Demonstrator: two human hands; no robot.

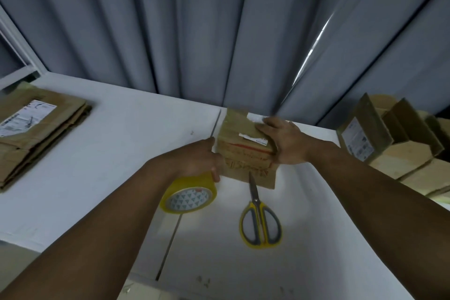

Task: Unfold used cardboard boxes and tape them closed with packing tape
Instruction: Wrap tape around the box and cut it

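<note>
A small brown cardboard box with torn white labels and red print stands on the white table, a little beyond the centre. My left hand grips a yellow roll of packing tape against the box's left side. My right hand lies flat on the box's top right, fingers straight and pointing left.
Yellow-handled scissors lie shut just in front of the box. A stack of flattened cardboard boxes sits at the far left. Assembled boxes stand at the right edge. Grey curtains hang behind the table.
</note>
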